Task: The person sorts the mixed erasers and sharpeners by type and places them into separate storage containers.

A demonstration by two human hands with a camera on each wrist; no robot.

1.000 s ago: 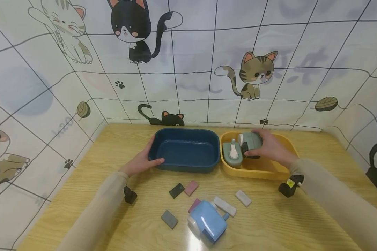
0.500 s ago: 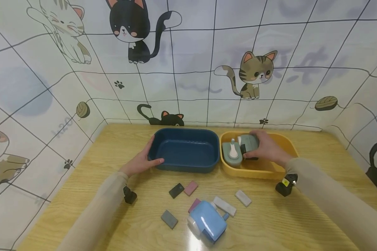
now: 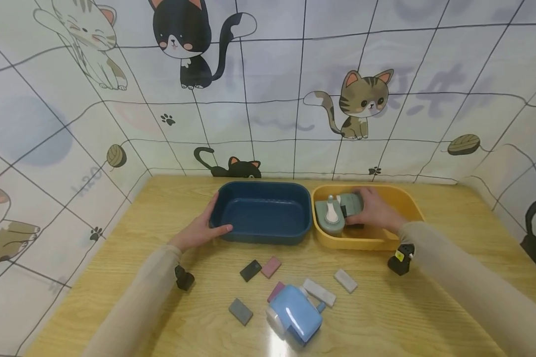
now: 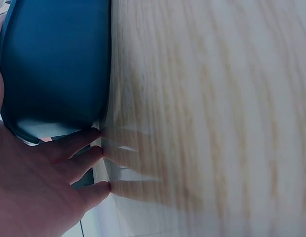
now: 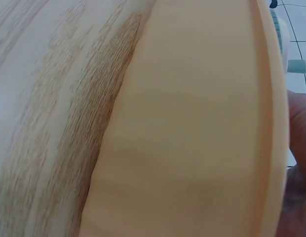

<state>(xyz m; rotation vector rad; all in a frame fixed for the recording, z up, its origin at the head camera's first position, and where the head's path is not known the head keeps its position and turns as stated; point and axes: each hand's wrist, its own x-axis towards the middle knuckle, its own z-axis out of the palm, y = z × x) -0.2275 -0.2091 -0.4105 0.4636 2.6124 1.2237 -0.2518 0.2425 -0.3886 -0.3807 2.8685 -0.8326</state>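
My right hand [image 3: 375,210] grips a grey-green, boxy crank pencil sharpener [image 3: 351,204] inside the yellow bin [image 3: 348,243], and fingers cover part of it. Close on its left stands a second grey-green sharpener [image 3: 330,218] with a white crank facing up. In the right wrist view the bin's wall [image 5: 192,118] hides most of the hand [image 5: 300,148]. My left hand [image 3: 201,229] rests against the left end of the dark blue bin [image 3: 265,237], thumb along its front corner. In the left wrist view its fingers [image 4: 79,148] are spread and fairly straight beside the bin [image 4: 54,64].
A light blue device [image 3: 297,315] with a white round end lies at the front of the wooden table [image 3: 375,317]. Around it are eraser-like blocks: dark [image 3: 250,270], pink [image 3: 271,267], grey [image 3: 240,312] and white [image 3: 346,281]. A cat-print wall covering [image 3: 277,119] stands behind.
My right hand has shifted left inside the yellow bin with the sharpener, bringing it up close to the other one. The left hand has stayed at the blue bin.
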